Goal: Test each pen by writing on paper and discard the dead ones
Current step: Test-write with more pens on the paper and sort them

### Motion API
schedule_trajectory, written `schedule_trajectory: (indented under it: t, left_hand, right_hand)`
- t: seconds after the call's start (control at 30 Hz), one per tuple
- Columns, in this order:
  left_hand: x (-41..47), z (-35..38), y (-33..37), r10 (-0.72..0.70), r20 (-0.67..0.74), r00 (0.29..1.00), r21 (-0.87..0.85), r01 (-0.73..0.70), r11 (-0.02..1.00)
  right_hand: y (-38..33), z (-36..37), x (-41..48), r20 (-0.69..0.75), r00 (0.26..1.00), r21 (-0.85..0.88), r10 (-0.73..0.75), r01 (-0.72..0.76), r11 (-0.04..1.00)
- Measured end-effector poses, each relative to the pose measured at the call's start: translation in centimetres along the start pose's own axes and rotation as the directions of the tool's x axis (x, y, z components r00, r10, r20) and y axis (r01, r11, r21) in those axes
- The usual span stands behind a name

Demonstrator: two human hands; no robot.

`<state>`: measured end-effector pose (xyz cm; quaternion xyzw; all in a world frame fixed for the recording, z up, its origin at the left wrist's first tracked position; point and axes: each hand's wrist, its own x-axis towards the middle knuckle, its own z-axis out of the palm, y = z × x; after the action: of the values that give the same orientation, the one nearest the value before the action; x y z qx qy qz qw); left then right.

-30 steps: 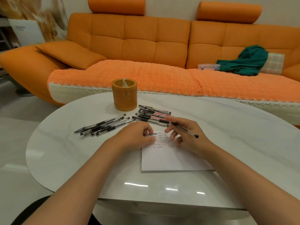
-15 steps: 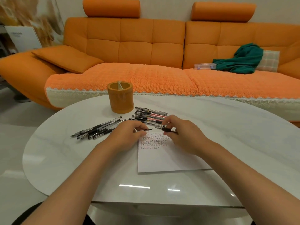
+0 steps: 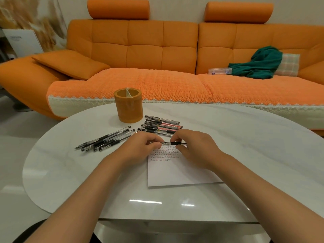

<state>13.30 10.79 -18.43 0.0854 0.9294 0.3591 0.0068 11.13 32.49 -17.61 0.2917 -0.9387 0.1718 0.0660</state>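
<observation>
Now: pen point(image 3: 175, 143) held level just above the paper point(image 3: 177, 174), over the written rows. My right hand point(image 3: 194, 146) pinches its black grip; my left hand point(image 3: 140, 146) pinches the tip end. Whether a cap is there, I cannot tell. Best practice, I judge: work straight along the barrel, no twisting.

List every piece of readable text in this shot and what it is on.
Nothing can be read for certain.
Paper: rows of handwritten black and red marks, too small.
White board left of the sofa: grey print, blurred.
Pen in the far pile: white print, blurred.
Clear box on the sofa: blue label, blurred.
</observation>
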Motion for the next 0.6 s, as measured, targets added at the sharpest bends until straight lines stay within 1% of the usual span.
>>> schedule_trajectory:
  t: [0.1, 0.17, 0.3, 0.37, 0.43, 0.5, 0.6]
  left_hand:
    - [-0.1, 0.2, 0.3, 0.021, 0.026, 0.999, -0.026, -0.021, 0.999]
    - [-0.2, 0.4, 0.7, 0.019, 0.035, 0.999, -0.060, -0.017, 0.998]
    - [-0.4, 0.8, 1.7, -0.026, 0.048, 0.999, -0.223, 0.036, 0.974]
    - [-0.5, 0.9, 2.1, -0.040, 0.051, 0.998, -0.284, 0.053, 0.957]
    - [-0.7, 0.8, 2.4, -0.046, 0.098, 0.994, -0.350, 0.078, 0.934]
    - [-0.9, 0.8, 2.5, -0.045, 0.146, 0.988, -0.377, 0.097, 0.921]
    - [-1.2, 0.8, 2.5, -0.051, 0.166, 0.985, -0.407, 0.115, 0.906]
  right_hand:
    - [-0.2, 0.2, 0.2, -0.012, 0.998, -0.021, -0.061, 0.060, 0.998]
    - [-0.3, 0.6, 0.4, -0.030, 0.993, -0.065, -0.113, 0.111, 0.992]
    - [-0.1, 1.1, 0.1, -0.078, 0.977, -0.167, -0.198, 0.183, 0.969]
    - [-0.3, 1.1, 0.0, -0.099, 0.976, -0.215, -0.195, 0.171, 0.962]
    - [-0.7, 1.0, 0.0, -0.115, 0.977, -0.263, -0.179, 0.144, 0.954]
    - [-0.9, 1.1, 0.2, -0.106, 0.980, -0.315, -0.166, 0.126, 0.941]
    - [-1.1, 1.4, 0.3, -0.127, 0.974, -0.343, -0.187, 0.134, 0.930]
